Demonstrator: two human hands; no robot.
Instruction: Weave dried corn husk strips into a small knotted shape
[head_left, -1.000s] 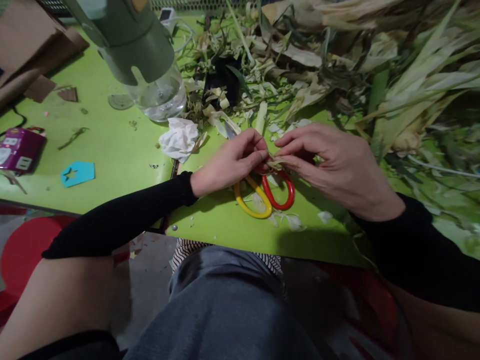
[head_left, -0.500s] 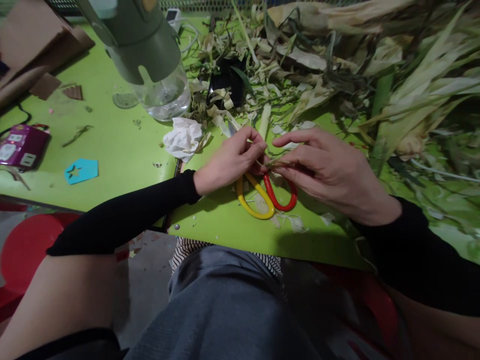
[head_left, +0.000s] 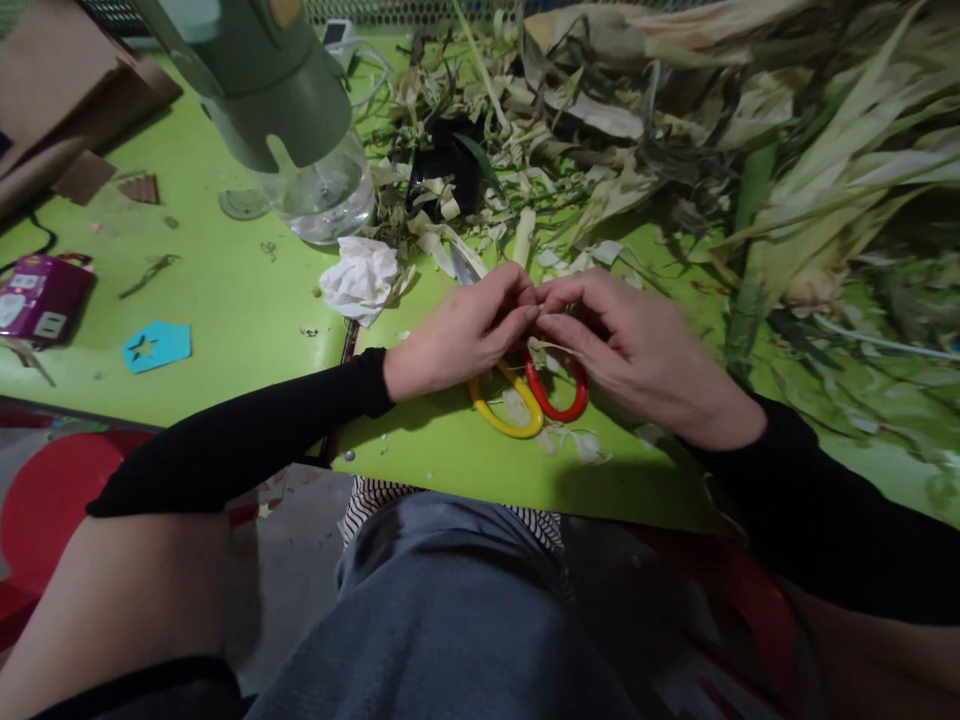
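Observation:
Both hands meet over the green table. My left hand [head_left: 472, 325] is closed in a pinch on a thin strip of corn husk [head_left: 553, 346], most of it hidden by the fingers. From the other side my right hand [head_left: 637, 345] pinches the same strip, its thumb and forefinger touching the left fingertips. Beneath the hands lies a pair of scissors [head_left: 519, 425] with one yellow and one red handle loop; the blades point away, partly covered by my left hand. Small husk scraps [head_left: 589, 445] lie beside the handles.
Behind the hands spreads a heap of dry corn husks [head_left: 600, 110]. To the left stand a green bottle [head_left: 285, 110] with a clear base and a crumpled tissue [head_left: 361, 278]. Further left are a blue paper piece [head_left: 157, 347] and a purple box [head_left: 45, 300].
My right hand has moved in to the left, and its raised forefinger has come down into a pinch against the left fingertips. My left hand stays nearly in place.

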